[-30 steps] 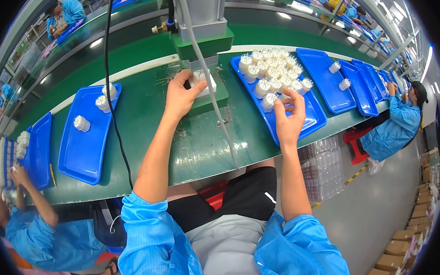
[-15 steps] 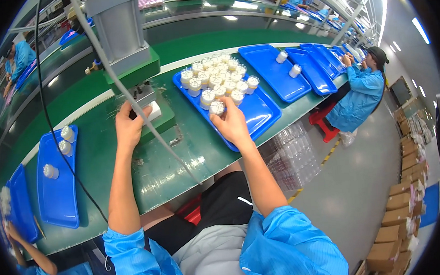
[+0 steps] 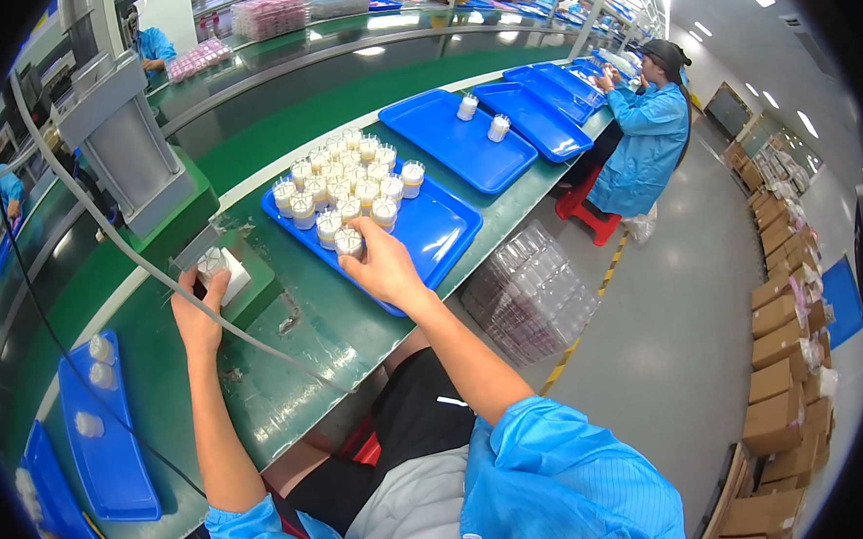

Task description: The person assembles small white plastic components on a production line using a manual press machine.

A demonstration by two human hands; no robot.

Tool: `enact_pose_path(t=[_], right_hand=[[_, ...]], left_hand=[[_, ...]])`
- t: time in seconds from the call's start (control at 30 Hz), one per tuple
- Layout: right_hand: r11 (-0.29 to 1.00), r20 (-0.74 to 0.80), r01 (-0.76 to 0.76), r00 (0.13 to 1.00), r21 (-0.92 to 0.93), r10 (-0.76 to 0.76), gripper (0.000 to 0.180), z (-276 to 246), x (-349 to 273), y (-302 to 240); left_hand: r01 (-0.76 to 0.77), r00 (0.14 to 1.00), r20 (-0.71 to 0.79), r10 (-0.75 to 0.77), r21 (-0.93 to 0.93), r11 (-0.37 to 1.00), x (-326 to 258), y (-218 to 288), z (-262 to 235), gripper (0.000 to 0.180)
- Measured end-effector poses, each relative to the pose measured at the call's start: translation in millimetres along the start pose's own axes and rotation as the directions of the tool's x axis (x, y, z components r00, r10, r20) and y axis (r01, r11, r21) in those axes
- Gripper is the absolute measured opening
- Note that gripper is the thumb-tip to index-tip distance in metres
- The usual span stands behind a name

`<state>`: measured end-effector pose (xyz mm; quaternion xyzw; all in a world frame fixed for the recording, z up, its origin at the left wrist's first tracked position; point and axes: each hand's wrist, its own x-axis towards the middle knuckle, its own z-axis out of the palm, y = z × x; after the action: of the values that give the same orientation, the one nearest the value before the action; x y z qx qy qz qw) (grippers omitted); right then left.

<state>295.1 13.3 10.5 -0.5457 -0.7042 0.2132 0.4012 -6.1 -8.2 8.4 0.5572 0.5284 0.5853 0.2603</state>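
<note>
We are pinching an upright white cup [image 3: 348,241] with our right hand [image 3: 384,264] at the blue tray's [image 3: 441,232] near edge; our left hand [image 3: 198,316], fingers together, is pressing the white block [image 3: 221,267] left of it.

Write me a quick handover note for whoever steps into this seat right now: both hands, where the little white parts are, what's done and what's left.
Left hand: fingers closed on a white part sitting at the white block under the grey press.
Right hand: pinching one white cup at the near edge of the batch on the blue tray.
Done, apparently: three white pieces on the blue tray at far left.
Left: roughly twenty cups still on the right tray.
</note>
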Motion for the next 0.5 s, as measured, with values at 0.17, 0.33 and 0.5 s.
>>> enact_pose_path(t=[0.17,0.33,0.5], right_hand=[[1.000,0.002,0.017,1.000,-0.009,-0.017,0.056,2.6,-0.7,2.4],[0.999,-0.004,0.034,0.999,-0.018,-0.034,0.054,5.1,0.5,1.6],[1.000,-0.034,0.027,0.999,-0.010,-0.027,0.049,-1.4,3.3,6.0]], left_hand=[[0.040,0.999,-0.015,-0.040,0.028,0.999,-0.9,-1.7,-1.1,0.044],[0.054,0.998,-0.055,-0.042,0.223,0.973,0.4,-13.5,-10.5,0.045],[0.031,0.998,-0.047,-0.031,0.007,1.000,-0.6,9.5,7.0,0.040]])
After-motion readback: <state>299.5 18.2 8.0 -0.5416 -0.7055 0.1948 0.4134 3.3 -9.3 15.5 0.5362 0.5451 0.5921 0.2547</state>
